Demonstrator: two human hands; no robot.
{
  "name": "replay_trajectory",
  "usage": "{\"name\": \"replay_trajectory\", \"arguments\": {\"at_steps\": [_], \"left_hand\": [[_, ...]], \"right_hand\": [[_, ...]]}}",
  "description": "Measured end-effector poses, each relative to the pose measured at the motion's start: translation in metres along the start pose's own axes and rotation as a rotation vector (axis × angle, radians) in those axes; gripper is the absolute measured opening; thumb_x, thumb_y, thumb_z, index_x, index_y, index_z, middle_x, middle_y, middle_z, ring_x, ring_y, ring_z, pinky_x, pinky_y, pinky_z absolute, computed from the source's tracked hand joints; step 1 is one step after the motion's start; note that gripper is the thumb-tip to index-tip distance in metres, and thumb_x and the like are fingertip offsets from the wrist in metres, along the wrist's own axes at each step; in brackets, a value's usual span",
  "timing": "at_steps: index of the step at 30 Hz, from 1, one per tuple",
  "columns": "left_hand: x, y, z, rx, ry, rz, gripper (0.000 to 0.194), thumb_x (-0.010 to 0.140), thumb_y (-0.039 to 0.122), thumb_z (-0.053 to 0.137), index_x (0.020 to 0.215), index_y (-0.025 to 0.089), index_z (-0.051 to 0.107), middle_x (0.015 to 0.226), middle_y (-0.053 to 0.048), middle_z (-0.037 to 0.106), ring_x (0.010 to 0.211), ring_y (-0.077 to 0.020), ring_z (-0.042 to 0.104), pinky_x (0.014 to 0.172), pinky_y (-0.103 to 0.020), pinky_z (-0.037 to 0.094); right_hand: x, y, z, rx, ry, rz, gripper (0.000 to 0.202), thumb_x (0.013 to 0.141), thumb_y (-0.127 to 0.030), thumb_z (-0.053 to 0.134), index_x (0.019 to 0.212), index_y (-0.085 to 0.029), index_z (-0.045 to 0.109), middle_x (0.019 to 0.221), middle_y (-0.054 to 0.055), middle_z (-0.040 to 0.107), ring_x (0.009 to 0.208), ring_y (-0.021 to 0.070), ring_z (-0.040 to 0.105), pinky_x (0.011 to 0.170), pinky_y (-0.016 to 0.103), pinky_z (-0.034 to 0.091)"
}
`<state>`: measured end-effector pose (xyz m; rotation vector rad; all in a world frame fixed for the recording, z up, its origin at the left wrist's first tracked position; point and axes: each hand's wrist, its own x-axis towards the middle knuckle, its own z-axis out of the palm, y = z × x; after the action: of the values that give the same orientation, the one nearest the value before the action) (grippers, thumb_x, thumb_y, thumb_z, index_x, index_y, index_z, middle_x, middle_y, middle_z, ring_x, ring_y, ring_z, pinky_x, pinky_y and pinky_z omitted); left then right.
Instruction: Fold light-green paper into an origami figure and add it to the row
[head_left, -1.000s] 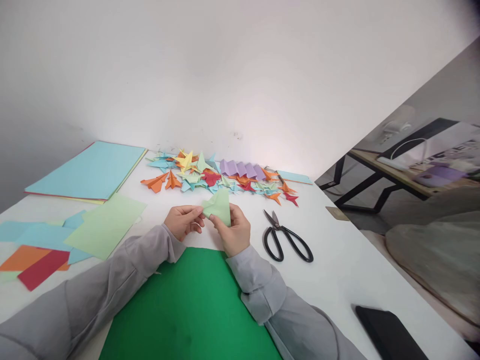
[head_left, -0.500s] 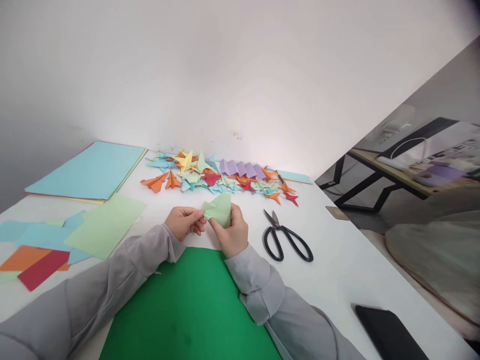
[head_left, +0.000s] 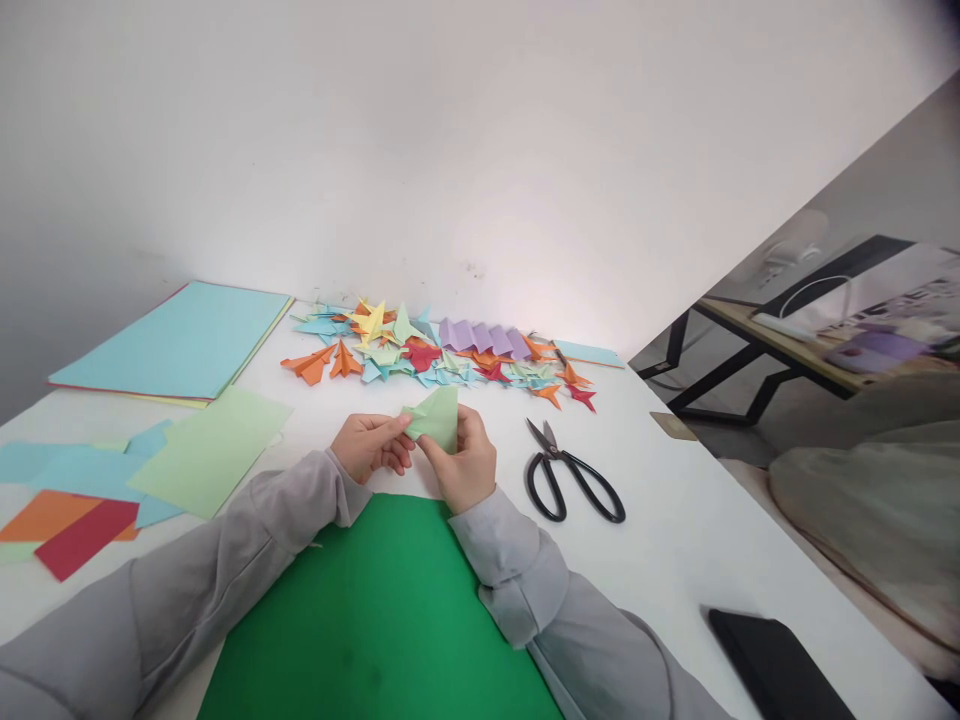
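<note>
A small light green piece of folded paper (head_left: pixel 441 418) is held up between my hands, above the far edge of a green sheet (head_left: pixel 382 610). My left hand (head_left: pixel 371 443) pinches its left corner between thumb and fingers. On the other side my right hand (head_left: pixel 466 462) grips it, thumb in front and fingers behind the paper. Creases show on its left part. Behind it, along the wall, lies a heap of folded paper shapes (head_left: pixel 420 357) in several colours, with a purple pleated strip (head_left: pixel 484 338) among them.
Black-handled scissors (head_left: pixel 559 470) lie partly open right of my hands. A black flat object (head_left: pixel 776 660) rests at the front right. On the left are a stack of large sheets (head_left: pixel 180 335) and loose cut papers (head_left: pixel 90 500). Another table (head_left: pixel 795 350) stands beyond the right edge.
The light green paper has tilted very slightly to the left in my fingers. Both hands keep their grip, and everything else lies as before.
</note>
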<state>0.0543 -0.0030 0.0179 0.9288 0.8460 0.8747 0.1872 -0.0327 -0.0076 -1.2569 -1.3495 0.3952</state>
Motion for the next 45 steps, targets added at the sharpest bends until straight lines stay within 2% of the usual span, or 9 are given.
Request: {"name": "replay_trajectory", "arguments": {"at_steps": [11,15,20,26,31,41,45], "left_hand": [[0.001,-0.004,-0.001,0.041,-0.042,0.007,0.041,0.048,0.044,0.077,0.06,0.007,0.063,0.05,-0.006,0.062,0.047,-0.0127,0.059,0.046,-0.023,0.051],[0.002,-0.004,-0.002,0.069,-0.031,-0.008,0.039,0.052,0.042,0.075,0.06,0.006,0.063,0.046,-0.005,0.06,0.044,-0.0124,0.057,0.046,-0.024,0.05],[0.003,-0.002,-0.003,0.04,-0.019,-0.043,0.036,0.055,0.039,0.074,0.056,0.006,0.062,0.045,-0.005,0.058,0.04,-0.0108,0.054,0.04,-0.022,0.046],[0.005,-0.001,-0.004,-0.045,0.013,-0.051,0.032,0.061,0.034,0.072,0.054,0.005,0.061,0.044,-0.006,0.057,0.041,-0.0108,0.054,0.039,-0.021,0.045],[0.006,-0.002,-0.005,-0.115,0.025,-0.032,0.029,0.061,0.031,0.073,0.055,0.005,0.062,0.048,-0.006,0.059,0.043,-0.0094,0.055,0.04,-0.019,0.046],[0.001,0.0,0.0,-0.04,0.016,-0.033,0.038,0.048,0.039,0.078,0.056,0.005,0.063,0.055,-0.006,0.062,0.043,-0.0105,0.056,0.04,-0.022,0.047],[0.002,0.0,-0.001,-0.031,0.007,-0.033,0.036,0.051,0.037,0.077,0.056,0.005,0.063,0.054,-0.006,0.061,0.042,-0.0103,0.055,0.04,-0.021,0.047]], "right_hand": [[0.001,0.002,0.001,-0.045,0.041,0.037,0.039,0.061,-0.027,0.063,0.096,-0.019,0.05,0.079,0.001,0.062,0.068,0.0165,0.059,0.058,0.028,0.046],[0.002,0.004,0.0,-0.026,0.032,0.05,0.04,0.061,-0.027,0.063,0.097,-0.018,0.049,0.081,0.002,0.062,0.07,0.017,0.059,0.061,0.03,0.048],[0.002,-0.002,0.001,0.081,-0.043,0.008,0.041,0.065,-0.028,0.063,0.102,-0.019,0.047,0.09,0.005,0.062,0.08,0.018,0.06,0.07,0.032,0.049],[0.001,-0.006,-0.002,0.229,-0.145,0.099,0.039,0.076,-0.033,0.053,0.111,-0.018,0.043,0.069,-0.002,0.057,0.051,0.0111,0.055,0.049,0.025,0.046],[0.002,-0.008,-0.002,0.244,-0.134,0.15,0.043,0.074,-0.032,0.055,0.112,-0.018,0.041,0.059,-0.006,0.052,0.046,0.0101,0.053,0.042,0.022,0.043],[0.003,-0.01,-0.001,0.207,-0.035,0.14,0.045,0.071,-0.028,0.059,0.111,-0.018,0.043,0.063,-0.004,0.053,0.048,0.0101,0.053,0.042,0.021,0.041],[0.003,-0.009,-0.001,0.219,-0.037,0.138,0.045,0.071,-0.028,0.059,0.112,-0.019,0.042,0.063,-0.004,0.054,0.048,0.0099,0.053,0.042,0.021,0.041]]}}
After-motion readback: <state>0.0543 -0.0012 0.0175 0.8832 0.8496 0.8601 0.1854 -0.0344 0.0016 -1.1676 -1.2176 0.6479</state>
